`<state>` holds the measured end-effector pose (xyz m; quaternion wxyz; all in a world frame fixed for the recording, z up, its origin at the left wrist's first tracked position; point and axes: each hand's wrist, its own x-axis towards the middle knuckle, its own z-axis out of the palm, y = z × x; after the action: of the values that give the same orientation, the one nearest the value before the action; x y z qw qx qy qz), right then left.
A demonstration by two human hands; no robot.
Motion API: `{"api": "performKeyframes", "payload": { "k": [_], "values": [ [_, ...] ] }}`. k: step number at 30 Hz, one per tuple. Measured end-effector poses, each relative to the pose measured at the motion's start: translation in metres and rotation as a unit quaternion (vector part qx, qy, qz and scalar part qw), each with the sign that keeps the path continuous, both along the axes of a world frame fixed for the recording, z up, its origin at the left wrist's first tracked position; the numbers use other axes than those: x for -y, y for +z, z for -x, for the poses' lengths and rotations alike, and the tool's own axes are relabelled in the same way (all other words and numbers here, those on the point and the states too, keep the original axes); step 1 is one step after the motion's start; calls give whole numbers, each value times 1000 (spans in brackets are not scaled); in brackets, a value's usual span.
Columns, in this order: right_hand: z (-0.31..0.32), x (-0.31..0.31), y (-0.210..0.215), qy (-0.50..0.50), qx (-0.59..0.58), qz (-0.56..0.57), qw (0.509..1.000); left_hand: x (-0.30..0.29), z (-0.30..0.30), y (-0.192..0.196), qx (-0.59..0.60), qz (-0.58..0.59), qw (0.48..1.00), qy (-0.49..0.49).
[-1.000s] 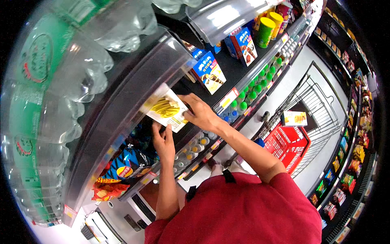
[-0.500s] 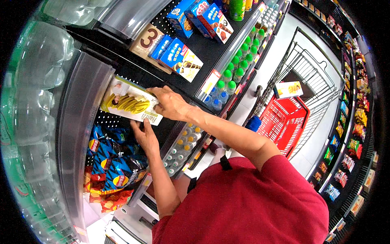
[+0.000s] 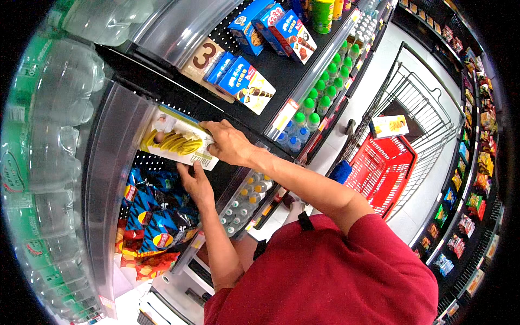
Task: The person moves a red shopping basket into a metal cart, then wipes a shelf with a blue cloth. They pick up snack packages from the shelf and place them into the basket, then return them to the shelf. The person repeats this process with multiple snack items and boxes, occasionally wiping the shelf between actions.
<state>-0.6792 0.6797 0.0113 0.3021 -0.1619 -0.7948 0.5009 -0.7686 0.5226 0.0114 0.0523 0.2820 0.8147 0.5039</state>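
A white snack box (image 3: 179, 138) with a picture of yellow biscuits sits on a dark shelf at left. My right hand (image 3: 231, 142) grips its near upper corner, the fingers bent over the top edge and the thumb by the front face. Below, my left hand (image 3: 197, 187) has its thumb and a finger against the lower edge, so the box lies between both hands. Its far end reaches the clear shelf guard. Blue crisp bags (image 3: 157, 216) lie just below on the same shelf, with red and orange bags (image 3: 146, 259) nearer me.
Blue snack boxes (image 3: 246, 81) and a brown box (image 3: 201, 62) occupy the neighbouring shelf. Bottles with green caps (image 3: 319, 100) line a rack below. At right stands a wire shopping cart (image 3: 428, 97) with a red basket (image 3: 382, 168) and another white box (image 3: 390, 126). Large bottle packs (image 3: 51, 151) fill the left side.
The whole view has shifted slightly. Both hands keep their places on the snack box, which has barely moved against the shelf.
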Motion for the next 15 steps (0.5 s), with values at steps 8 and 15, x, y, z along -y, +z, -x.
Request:
{"api": "performKeyframes", "payload": {
  "k": [8,15],
  "values": [
    [-62,0,-9,-65,-129,-28,989,15,-47,-3,-99,12,995,-7],
    [-244,-40,-68,-315,-103,322,887,25,-110,12,-183,41,981,-54]
  ]
}}
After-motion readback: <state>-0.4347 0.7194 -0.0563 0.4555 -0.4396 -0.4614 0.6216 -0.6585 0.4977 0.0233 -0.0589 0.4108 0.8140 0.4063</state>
